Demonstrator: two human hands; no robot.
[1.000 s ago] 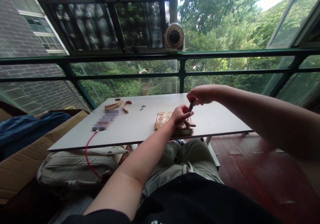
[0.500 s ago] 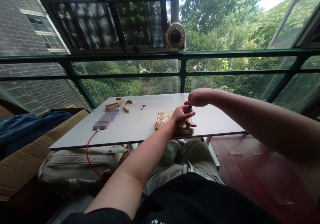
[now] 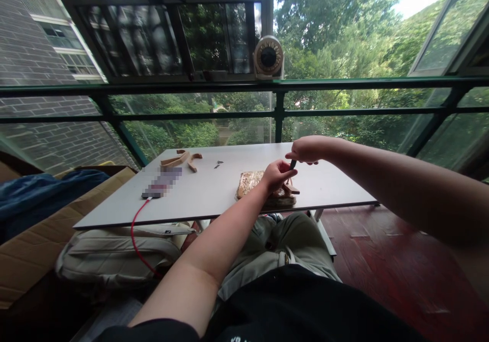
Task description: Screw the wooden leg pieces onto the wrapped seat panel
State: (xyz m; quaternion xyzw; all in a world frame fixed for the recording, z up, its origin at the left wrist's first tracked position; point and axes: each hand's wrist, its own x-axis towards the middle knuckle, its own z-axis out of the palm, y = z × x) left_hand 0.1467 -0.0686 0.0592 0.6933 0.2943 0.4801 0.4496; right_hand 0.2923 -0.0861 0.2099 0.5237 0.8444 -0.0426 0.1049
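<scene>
My right hand (image 3: 307, 149) is closed around the top of a small dark tool (image 3: 292, 164) that stands upright over a wooden piece (image 3: 291, 188). My left hand (image 3: 275, 174) is closed on that wooden piece and steadies it on a flat tan slab (image 3: 250, 182) near the front edge of the white table (image 3: 214, 189). What the tool's tip touches is hidden behind my left hand.
Curved wooden parts (image 3: 181, 159) and a small metal bit (image 3: 218, 164) lie at the table's far side. A phone (image 3: 162, 184) with a red cable (image 3: 136, 240) lies at the left. A grey bag (image 3: 118, 253), a cardboard box (image 3: 34, 250) and a railing with a small fan (image 3: 268, 57) surround the table.
My right hand dipped lower onto the tool and then rose slightly, staying over the wooden piece. My left hand has held its place.
</scene>
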